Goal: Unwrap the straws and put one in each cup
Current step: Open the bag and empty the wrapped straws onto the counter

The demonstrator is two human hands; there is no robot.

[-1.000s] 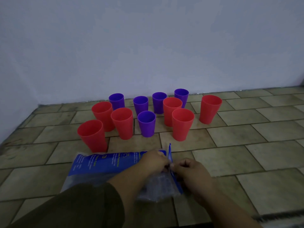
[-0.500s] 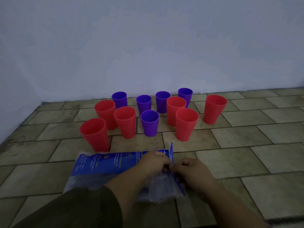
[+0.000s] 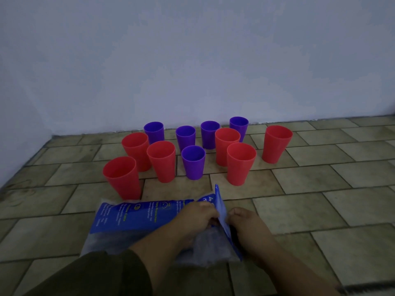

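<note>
Left hand (image 3: 196, 216) and right hand (image 3: 248, 227) each have fingers curled, pinching the upturned right end of a blue-and-clear plastic packet (image 3: 136, 216). I see the packet lying on the tiled floor (image 3: 320, 180). I can't make out the straws inside. Six red plastic cups (image 3: 161, 160) and five purple plastic cups (image 3: 193, 162) stand upright just beyond the packet, near the wall (image 3: 192, 60).

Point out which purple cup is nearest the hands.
The front purple cup, standing alone between two red cups; the other four purple cups stand in a row farther back.
</note>
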